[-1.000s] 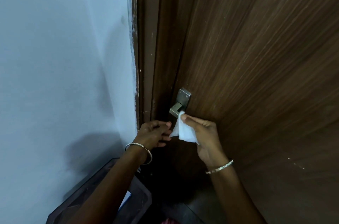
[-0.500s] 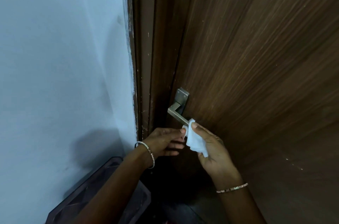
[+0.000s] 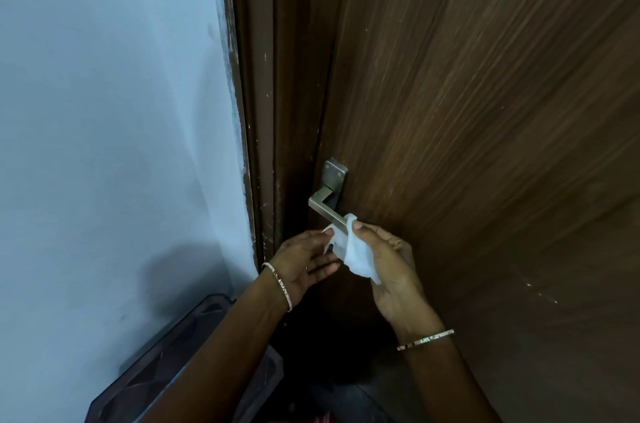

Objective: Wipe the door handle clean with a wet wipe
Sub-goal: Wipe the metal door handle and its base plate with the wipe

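Door handle (image 3: 327, 206): brushed-metal lever of square section on a rectangular plate, mounted near the left edge of the dark brown wood-grain door (image 3: 485, 110). The lever's free end is covered by the wipe.

Wet wipe (image 3: 356, 254): white, crumpled, draped over the lever's free end and hanging just below it.

Right hand (image 3: 388, 266): just below and right of the handle, thumb and fingers pinching the wipe against the lever end. Thin metal bangle (image 3: 425, 340) on the wrist.

Left hand (image 3: 304, 265): just below the handle, left of the wipe, fingers loosely extended; the fingertips touch the wipe's left corner, firm grasp cannot be told. Second thin bangle (image 3: 282, 287) on the wrist.

Door frame (image 3: 263, 93): dark brown, directly left of the handle.

Wall (image 3: 104, 110): pale blue-white, left of the frame.

Dark plastic bin (image 3: 145, 374): well below and left of the handle, partly hidden by the left forearm.
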